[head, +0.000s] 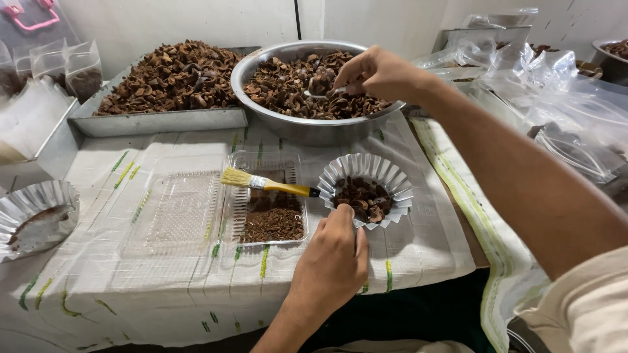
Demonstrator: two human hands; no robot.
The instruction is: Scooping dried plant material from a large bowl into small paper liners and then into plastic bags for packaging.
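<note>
My left hand (330, 261) rests at the near rim of a small fluted foil cup (340, 171) that holds brown shell pieces (364, 198); its fingers touch the rim. My right hand (379, 72) reaches over a big steel bowl (307, 131) heaped with the same brown pieces and pinches a small metal spoon (322, 93) loaded with them. A yellow-handled brush (265, 184) lies across a clear plastic tray (261, 163) that has brown crumbs (273, 223) in it.
A flat metal tray (157, 121) piled with brown shells stands at the back left. Another fluted foil cup (26, 202) sits at the left edge. Clear plastic bags (556, 98) crowd the right side. A white cloth (98, 274) covers the table.
</note>
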